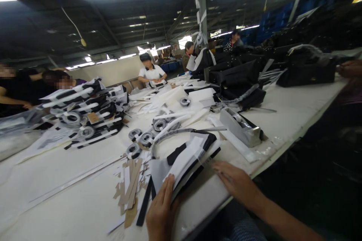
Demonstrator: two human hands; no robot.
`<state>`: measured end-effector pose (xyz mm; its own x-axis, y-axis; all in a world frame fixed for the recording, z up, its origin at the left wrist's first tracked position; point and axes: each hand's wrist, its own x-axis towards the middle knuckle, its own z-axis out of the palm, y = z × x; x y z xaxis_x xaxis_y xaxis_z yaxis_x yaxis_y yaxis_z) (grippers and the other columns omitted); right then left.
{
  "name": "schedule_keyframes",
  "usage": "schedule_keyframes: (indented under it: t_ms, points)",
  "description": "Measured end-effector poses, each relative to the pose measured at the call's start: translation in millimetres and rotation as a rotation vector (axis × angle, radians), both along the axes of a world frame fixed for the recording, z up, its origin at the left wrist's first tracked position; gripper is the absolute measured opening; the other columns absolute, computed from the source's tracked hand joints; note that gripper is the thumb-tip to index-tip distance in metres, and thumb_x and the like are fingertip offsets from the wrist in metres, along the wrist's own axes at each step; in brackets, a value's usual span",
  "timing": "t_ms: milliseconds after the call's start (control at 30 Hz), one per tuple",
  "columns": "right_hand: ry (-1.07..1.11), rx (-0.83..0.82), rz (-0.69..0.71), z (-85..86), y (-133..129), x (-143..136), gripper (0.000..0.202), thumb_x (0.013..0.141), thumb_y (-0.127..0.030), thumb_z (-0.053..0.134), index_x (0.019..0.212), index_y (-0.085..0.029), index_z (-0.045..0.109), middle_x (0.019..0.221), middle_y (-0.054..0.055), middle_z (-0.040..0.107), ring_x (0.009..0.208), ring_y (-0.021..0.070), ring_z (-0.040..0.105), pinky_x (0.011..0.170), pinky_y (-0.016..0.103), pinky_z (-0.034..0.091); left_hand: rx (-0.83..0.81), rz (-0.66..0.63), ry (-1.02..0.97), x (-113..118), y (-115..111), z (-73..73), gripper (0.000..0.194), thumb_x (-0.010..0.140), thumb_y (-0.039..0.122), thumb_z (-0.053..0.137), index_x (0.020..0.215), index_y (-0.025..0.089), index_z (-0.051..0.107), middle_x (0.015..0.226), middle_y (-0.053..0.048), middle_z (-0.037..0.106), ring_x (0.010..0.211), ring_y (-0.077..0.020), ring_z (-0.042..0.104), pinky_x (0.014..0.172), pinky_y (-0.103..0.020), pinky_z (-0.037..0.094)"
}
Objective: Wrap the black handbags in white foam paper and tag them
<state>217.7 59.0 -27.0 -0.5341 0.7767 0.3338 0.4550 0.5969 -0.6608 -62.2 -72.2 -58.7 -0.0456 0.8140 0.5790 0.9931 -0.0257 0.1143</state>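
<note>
A flat black handbag (192, 158) wrapped in white and grey sheets lies tilted on the table in front of me, its wrapped handle (166, 135) looping at the far side. My left hand (162, 207) grips its near end, fingers along the white sheet and thumb hidden. At the bag's right side is my right hand (240, 182), slightly blurred, with its fingers stretched toward the bag and nothing visible in them. Beyond the bag stands a grey tape dispenser (240, 128).
Paper and cardboard strips (131, 184) are scattered left of the bag, with several wrapped coils (147, 138) behind them. Wrapped bags (93, 109) are stacked at left; black handbags (308, 67) stand at right. A co-worker (152, 71) works across the table (70, 196); others are farther off.
</note>
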Motion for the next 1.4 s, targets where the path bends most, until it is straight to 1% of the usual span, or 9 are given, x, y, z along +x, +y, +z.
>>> schedule_keyframes:
  t_ms: [100,233,433,633,833,933,1067,1200,1400]
  points:
    - [-0.414,0.47,-0.244,-2.3,61,53,0.04,0.097,-0.011,0.037,0.125,-0.012,0.065,0.126,0.015,0.067,0.118,0.0259,0.06,0.102,0.042,0.049,0.021,0.071,-0.05,-1,3,5.7,0.078,0.095,0.016,0.056,0.157,0.039,0.016,0.136,-0.001,0.064,0.107,-0.0224,0.071,0.083,-0.031,0.062]
    - [-0.543,0.537,-0.298,-2.1,100,86,0.036,0.092,-0.004,0.044,0.117,-0.01,0.068,0.127,0.018,0.066,0.116,0.0338,0.058,0.09,0.05,0.049,0.024,0.114,-0.079,-2,7,10.7,0.078,0.094,0.02,0.061,0.157,0.04,0.019,0.135,0.0,0.064,0.103,-0.0237,0.073,0.077,-0.031,0.063]
    - [-0.575,0.542,-0.284,11.4,103,83,0.032,0.096,-0.01,0.044,0.085,-0.018,0.073,0.089,0.009,0.072,0.095,0.0262,0.063,0.078,0.037,0.045,0.026,0.116,-0.09,4,10,10.6,0.078,0.094,0.016,0.06,0.156,0.042,0.02,0.134,0.001,0.065,0.103,-0.0224,0.072,0.075,-0.029,0.063]
    - [-0.455,0.552,-0.244,24.6,69,54,0.028,0.098,-0.015,0.046,0.107,-0.017,0.072,0.116,0.011,0.071,0.112,0.0265,0.063,0.099,0.042,0.047,0.019,0.141,-0.095,-3,12,15.2,0.068,0.095,0.023,0.06,0.154,0.036,0.03,0.135,-0.002,0.065,0.108,-0.0237,0.071,0.073,-0.029,0.063]
    - [-0.319,0.065,0.248,18.5,-9,16,0.019,0.095,-0.03,0.056,0.099,-0.026,0.074,0.097,0.003,0.077,0.089,0.0209,0.072,0.082,0.03,0.058,0.037,0.146,-0.127,-5,14,22.4,0.057,0.095,0.026,0.057,0.149,0.03,0.038,0.136,-0.005,0.064,0.109,-0.0239,0.071,0.072,-0.029,0.063]
    - [-0.237,0.076,0.028,12.4,1,-2,0.032,0.1,-0.038,0.049,0.119,-0.022,0.069,0.119,0.01,0.072,0.111,0.0271,0.068,0.097,0.04,0.054,0.055,0.127,-0.143,-4,13,23.7,0.053,0.096,0.026,0.054,0.148,0.028,0.041,0.135,-0.006,0.064,0.11,-0.0242,0.07,0.075,-0.031,0.063]
    - [-0.314,0.173,-0.125,-13.8,32,-43,0.062,0.096,-0.043,0.054,0.147,-0.008,0.046,0.152,0.027,0.041,0.14,0.0426,0.04,0.11,0.064,0.038,0.088,0.117,-0.172,-3,13,20.9,0.054,0.095,0.027,0.054,0.148,0.028,0.042,0.135,-0.006,0.065,0.112,-0.0234,0.069,0.079,-0.031,0.062]
    - [-0.364,0.198,0.114,-28.0,36,-82,0.069,0.09,-0.045,0.065,0.149,-0.014,0.047,0.154,0.022,0.041,0.143,0.0402,0.035,0.116,0.061,0.03,0.121,0.128,-0.242,-7,13,17.1,0.056,0.094,0.027,0.057,0.148,0.03,0.042,0.135,-0.004,0.065,0.11,-0.0228,0.07,0.076,-0.029,0.062]
    - [-0.255,0.258,0.741,1.0,42,-109,0.064,0.092,-0.046,0.062,0.15,-0.024,0.046,0.15,0.009,0.051,0.142,0.0257,0.04,0.121,0.046,0.026,0.173,0.129,-0.298,-9,12,18.3,0.059,0.093,0.025,0.058,0.149,0.028,0.04,0.136,-0.005,0.064,0.116,-0.0236,0.067,0.086,-0.033,0.061]
